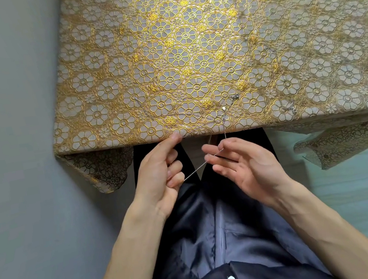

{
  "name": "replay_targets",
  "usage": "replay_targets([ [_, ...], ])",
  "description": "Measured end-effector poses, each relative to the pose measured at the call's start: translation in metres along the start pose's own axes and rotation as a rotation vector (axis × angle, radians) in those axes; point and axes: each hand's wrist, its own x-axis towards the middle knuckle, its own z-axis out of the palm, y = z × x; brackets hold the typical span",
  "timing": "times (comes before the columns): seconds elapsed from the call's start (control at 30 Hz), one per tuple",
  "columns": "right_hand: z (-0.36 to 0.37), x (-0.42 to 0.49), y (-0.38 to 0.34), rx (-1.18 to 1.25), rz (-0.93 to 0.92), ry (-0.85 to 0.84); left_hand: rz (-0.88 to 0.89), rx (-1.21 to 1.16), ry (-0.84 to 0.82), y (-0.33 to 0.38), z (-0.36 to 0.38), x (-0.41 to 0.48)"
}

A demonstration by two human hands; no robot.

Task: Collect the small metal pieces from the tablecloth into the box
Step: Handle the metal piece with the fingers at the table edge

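fingers of the left hand curl round one end of a fine chain. the right hand pinches it further along, and its tail runs up onto the tablecloth edge. it looks light, limp and likely to snag, so gather the slack. other metal pieces lie nearby; no box shows.

Your tablecloth is gold with white flower outlines. The chain is silver. Your shirt is dark navy.

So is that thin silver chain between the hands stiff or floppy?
Probably floppy: the chain runs straight only where the left hand and right hand hold it taut, and it bends sharply toward the tablecloth. Likely very light, being so thin.
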Motion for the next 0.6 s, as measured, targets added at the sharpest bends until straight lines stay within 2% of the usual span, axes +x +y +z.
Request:
replay_targets([
  [0.17, 0.001, -0.001, -0.002, 0.045, 0.003, -0.040, -0.001, 0.006, 0.011, 0.000, -0.001, 0.000],
  [0.33, -0.001, 0.003, -0.002, 0.012, -0.038, 0.009, 0.006, -0.001, 0.023, 0.002, 0.000, 0.000],
  [0.6, -0.011, 0.005, 0.007, -0.476, -0.273, 0.145, 0.025, -0.012, 0.026, 0.006, -0.004, -0.001],
])
